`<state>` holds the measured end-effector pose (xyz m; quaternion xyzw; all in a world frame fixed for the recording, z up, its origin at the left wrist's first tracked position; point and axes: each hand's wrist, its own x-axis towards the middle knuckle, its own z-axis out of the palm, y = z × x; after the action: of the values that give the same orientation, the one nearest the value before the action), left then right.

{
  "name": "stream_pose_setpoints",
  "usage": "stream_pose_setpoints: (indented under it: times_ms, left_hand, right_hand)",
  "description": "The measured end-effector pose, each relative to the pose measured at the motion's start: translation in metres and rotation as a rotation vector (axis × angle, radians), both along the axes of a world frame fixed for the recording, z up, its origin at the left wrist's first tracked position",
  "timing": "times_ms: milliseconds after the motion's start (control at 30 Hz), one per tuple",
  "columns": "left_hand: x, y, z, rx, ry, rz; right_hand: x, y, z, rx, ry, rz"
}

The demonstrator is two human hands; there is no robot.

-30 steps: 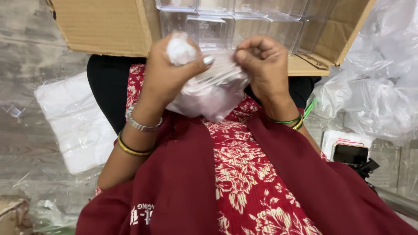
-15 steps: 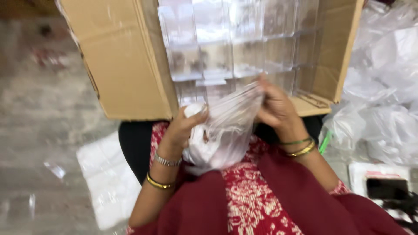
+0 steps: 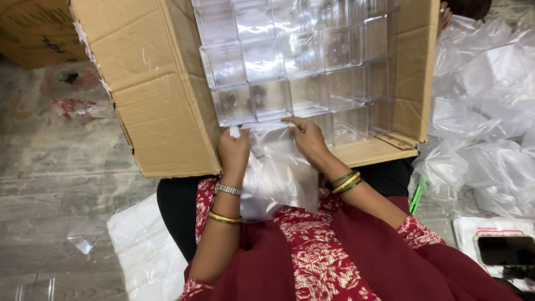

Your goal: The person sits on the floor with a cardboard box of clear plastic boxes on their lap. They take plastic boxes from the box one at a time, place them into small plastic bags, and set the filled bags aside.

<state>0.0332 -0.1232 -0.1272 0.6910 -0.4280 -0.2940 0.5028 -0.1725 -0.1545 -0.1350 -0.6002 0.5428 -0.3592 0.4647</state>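
Observation:
My left hand (image 3: pixel 234 151) and my right hand (image 3: pixel 307 139) each grip an upper edge of a clear plastic bag (image 3: pixel 278 175) held over my lap, with a transparent box inside it. Both hands are at the mouth of an open cardboard carton (image 3: pixel 161 106) lying on its side. Rows of clear plastic boxes (image 3: pixel 290 56) are stacked inside the carton, just beyond my fingers.
A heap of crumpled clear plastic bags (image 3: pixel 485 111) lies to the right. A phone (image 3: pixel 504 251) rests on a white packet at lower right. A white plastic sheet (image 3: pixel 142 251) lies on the stone floor at lower left. Another cardboard box (image 3: pixel 33 28) sits top left.
My hands have moved forward with the bagged box, from my lap up to the carton's mouth. The view has tilted up, showing more of the carton's inside.

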Motion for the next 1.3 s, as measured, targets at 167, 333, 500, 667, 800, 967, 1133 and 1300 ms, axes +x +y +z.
stream_pose_setpoints:
  times_ms: [167,333,500,667,800,967,1133,1300]
  left_hand:
    - [-0.001,0.007,0.011,0.013,0.726,-0.158]
    - [-0.032,0.054,0.043,-0.165,0.576,-0.377]
    - [-0.046,0.066,0.074,-0.083,0.325,-0.316]
    - [-0.065,0.064,0.058,-0.036,-0.037,-0.383]
    - [-0.087,0.062,0.033,-0.089,-0.205,-0.491]
    - [-0.035,0.023,0.055,-0.084,-0.119,-0.249]
    - [0.033,-0.028,0.096,-0.086,-0.436,-0.070]
    - [0.058,-0.095,0.095,-0.200,-0.768,0.050]
  right_hand:
    - [-0.011,0.006,0.002,-0.225,-0.333,0.011]
    - [-0.046,0.023,0.037,0.176,-0.892,0.298]
    - [-0.062,0.095,0.066,0.224,-0.679,0.381]
    - [-0.081,0.149,0.060,0.282,-0.719,0.531]
    - [-0.118,0.146,0.052,0.236,-0.865,0.359]
    - [-0.257,0.076,0.048,-0.486,-0.895,-0.591]
    - [-0.390,0.040,-0.009,-0.671,-0.269,-1.158]
    - [-0.434,0.021,-0.050,-0.322,0.559,-1.333]
